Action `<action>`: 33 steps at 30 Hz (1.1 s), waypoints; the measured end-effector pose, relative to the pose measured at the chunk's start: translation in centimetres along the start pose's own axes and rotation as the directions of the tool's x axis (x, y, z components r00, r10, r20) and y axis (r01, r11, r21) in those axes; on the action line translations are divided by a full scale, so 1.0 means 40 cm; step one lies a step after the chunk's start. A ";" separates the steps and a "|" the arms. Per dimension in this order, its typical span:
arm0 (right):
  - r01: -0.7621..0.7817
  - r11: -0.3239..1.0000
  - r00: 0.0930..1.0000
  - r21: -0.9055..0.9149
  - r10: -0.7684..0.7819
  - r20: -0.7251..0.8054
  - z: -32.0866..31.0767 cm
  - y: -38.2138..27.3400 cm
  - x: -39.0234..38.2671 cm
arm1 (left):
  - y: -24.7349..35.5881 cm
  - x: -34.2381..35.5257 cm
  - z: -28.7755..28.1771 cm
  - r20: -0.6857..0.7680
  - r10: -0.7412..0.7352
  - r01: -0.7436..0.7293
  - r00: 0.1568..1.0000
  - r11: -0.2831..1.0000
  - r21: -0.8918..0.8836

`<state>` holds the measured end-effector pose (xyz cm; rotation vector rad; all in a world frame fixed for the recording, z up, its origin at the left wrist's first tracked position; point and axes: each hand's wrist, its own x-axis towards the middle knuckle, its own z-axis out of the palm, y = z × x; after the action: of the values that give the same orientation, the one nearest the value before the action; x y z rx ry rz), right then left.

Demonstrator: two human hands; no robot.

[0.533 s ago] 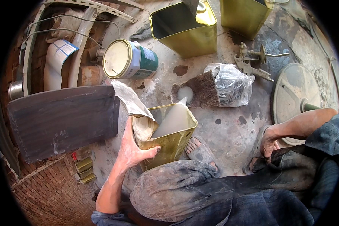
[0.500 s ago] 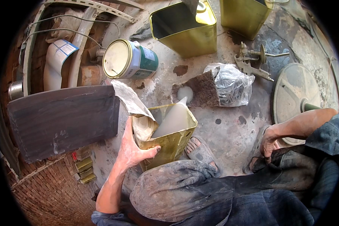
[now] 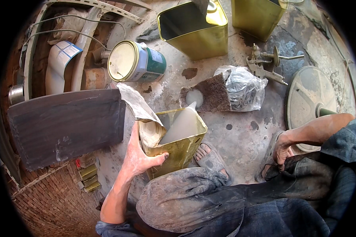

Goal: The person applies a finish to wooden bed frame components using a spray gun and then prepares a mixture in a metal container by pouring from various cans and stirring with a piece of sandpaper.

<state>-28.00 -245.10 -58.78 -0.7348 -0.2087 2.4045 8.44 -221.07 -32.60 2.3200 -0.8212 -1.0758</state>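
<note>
My left hand (image 3: 140,156) grips the near left side of a square gold tin (image 3: 178,158), thumb on the outer wall. The tin leans away from me. Pale grey liquid (image 3: 182,126) inside reaches its far corner. Its cut lid (image 3: 140,104) stands bent up, a round neck below it. Just beyond that corner a whitish pool (image 3: 194,98) lies on a brown fibrous mat (image 3: 213,94). My right hand (image 3: 281,152) hangs low by my right foot, fingers curled down at the dark trouser leg; whatever they hold, if anything, is hidden.
A clear plastic bag (image 3: 245,89) lies against the mat, with a metal spray gun (image 3: 265,65) behind it. Beyond stand an open gold tin (image 3: 201,45), another tin (image 3: 257,19) and a lidded paint bucket (image 3: 138,63). A dark panel (image 3: 67,124) sits left, a round disc base (image 3: 310,96) right.
</note>
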 end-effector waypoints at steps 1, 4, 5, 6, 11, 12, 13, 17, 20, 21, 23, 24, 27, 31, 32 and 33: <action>-0.002 1.000 1.000 -0.003 0.002 -0.003 -0.001 0.000 -0.001 | 0.000 0.000 0.000 0.001 -0.001 0.001 1.000 1.000 -0.002; -0.001 1.000 1.000 -0.005 0.001 -0.002 -0.003 -0.002 -0.001 | -0.003 0.001 -0.001 0.008 0.003 -0.003 1.000 0.999 0.033; 0.002 1.000 1.000 -0.005 -0.002 -0.003 -0.005 -0.003 0.000 | -0.004 0.000 -0.001 0.006 0.006 -0.006 1.000 0.999 0.036; 0.005 1.000 1.000 -0.005 -0.006 -0.004 -0.006 -0.004 0.001 | -0.005 -0.001 0.000 0.004 0.010 -0.010 1.000 0.999 0.038; 0.019 1.000 1.000 -0.001 -0.019 -0.006 -0.009 -0.009 -0.004 | 0.000 -0.004 0.000 -0.013 0.013 -0.013 1.000 1.000 0.028; 0.021 1.000 1.000 -0.001 -0.021 -0.006 -0.010 -0.010 -0.006 | -0.001 -0.006 -0.001 -0.015 0.006 -0.005 1.000 1.000 0.028; 0.023 1.000 1.000 -0.001 -0.023 -0.006 -0.011 -0.011 -0.007 | -0.002 -0.006 -0.001 -0.018 -0.002 0.002 1.000 1.000 0.027; 0.035 0.999 0.999 0.003 -0.035 -0.009 -0.023 -0.018 -0.013 | -0.010 0.002 -0.006 -0.002 -0.001 0.001 1.000 0.999 0.038; 0.049 0.998 0.999 0.026 -0.049 -0.011 -0.016 -0.017 -0.016 | -0.011 0.006 -0.008 -0.016 -0.020 0.021 1.000 0.999 0.046; 0.057 0.998 0.998 0.038 -0.056 -0.015 -0.010 -0.016 -0.019 | 0.000 0.005 -0.012 -0.019 -0.048 0.048 0.999 0.998 0.051; 0.095 0.987 0.995 0.132 -0.092 -0.027 0.049 0.008 -0.019 | -0.011 0.017 0.007 -0.045 -0.040 0.043 0.998 0.997 0.072; 0.146 0.981 0.989 0.131 -0.140 -0.053 0.024 0.001 -0.011 | 0.008 0.016 0.004 -0.007 -0.040 0.040 0.999 0.992 0.122; 0.283 0.954 0.954 0.102 -0.269 -0.135 -0.033 -0.039 -0.044 | -0.038 -0.007 0.011 -0.077 0.042 -0.049 0.996 0.995 -0.086; 0.397 0.910 0.902 0.118 -0.364 -0.233 -0.029 -0.051 -0.041 | -0.029 -0.009 0.026 -0.030 0.057 -0.058 0.998 0.997 -0.059; 0.403 0.909 0.897 0.108 -0.369 -0.243 -0.038 -0.054 -0.049 | -0.036 -0.011 0.026 -0.034 0.059 -0.062 0.998 0.995 -0.077; 0.404 0.908 0.896 0.108 -0.368 -0.249 -0.035 -0.042 -0.052 | -0.043 -0.007 0.031 -0.032 0.060 -0.062 0.998 0.996 -0.071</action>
<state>-25.01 -245.03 -58.47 -0.7992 -0.0627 1.9180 7.85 -219.82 -34.24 2.2311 -0.8236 -1.0256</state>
